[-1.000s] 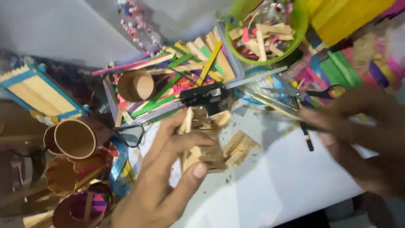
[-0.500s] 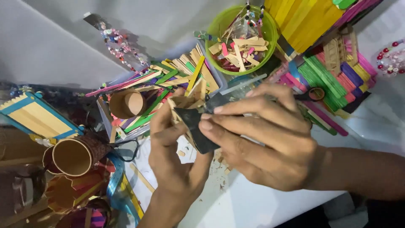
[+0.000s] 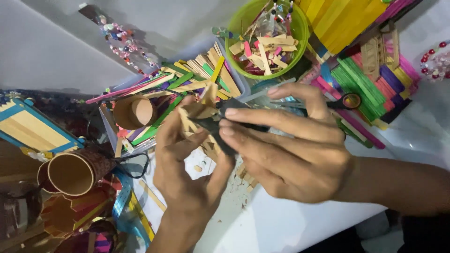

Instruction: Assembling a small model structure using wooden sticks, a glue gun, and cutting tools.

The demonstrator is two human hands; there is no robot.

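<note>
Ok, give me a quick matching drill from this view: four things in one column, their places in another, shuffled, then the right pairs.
Things:
1. green bowl
2. cardboard tube
3. black tool
4. blue-edged stick frame

Places:
A. between the left hand and right hand
B. far left edge
C. top centre, holding cut stick pieces
D. lower left, open end toward the camera

Pairs: 1-C, 2-D, 3-A, 4-B

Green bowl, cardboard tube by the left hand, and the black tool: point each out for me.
green bowl [image 3: 238, 28]: head view, on its left rim.
cardboard tube [image 3: 72, 172]: head view, on its open end.
black tool [image 3: 206, 125]: head view, on its dark body between the hands.
</note>
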